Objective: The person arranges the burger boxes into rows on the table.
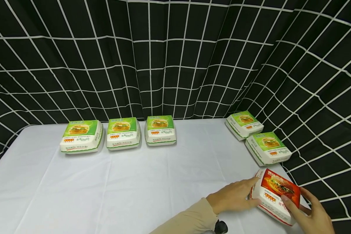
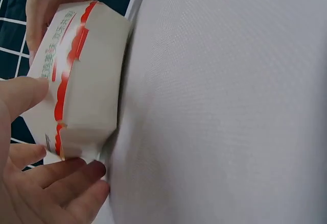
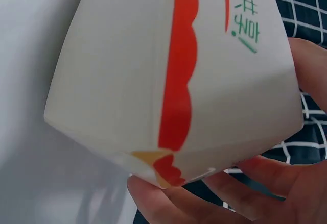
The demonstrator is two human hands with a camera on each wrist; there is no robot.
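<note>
A white burger box with a red picture lid (image 1: pixel 276 195) sits at the right side of the table. My left hand (image 1: pixel 234 196) holds its left corner; in the left wrist view, the thumb (image 2: pixel 25 94) lies on the front face and the other fingers are at the box's end. Around the box's right side, my right hand (image 1: pixel 313 211) grips it, thumb on the upper front edge. Up close in the right wrist view, the box's white side with a scalloped red band (image 3: pixel 176 81) appears, fingers (image 3: pixel 255 183) against its end. Some fingertips are hidden behind the box.
Behind the red box, two green-lidded burger boxes (image 1: pixel 244 125) (image 1: pixel 269 148) stand along the right edge. Three more, a left one (image 1: pixel 82 136), a middle one (image 1: pixel 123 133) and a right one (image 1: pixel 161 130), line the back edge. A black gridded curtain (image 1: pixel 175 58) borders the white table (image 1: pixel 134 185).
</note>
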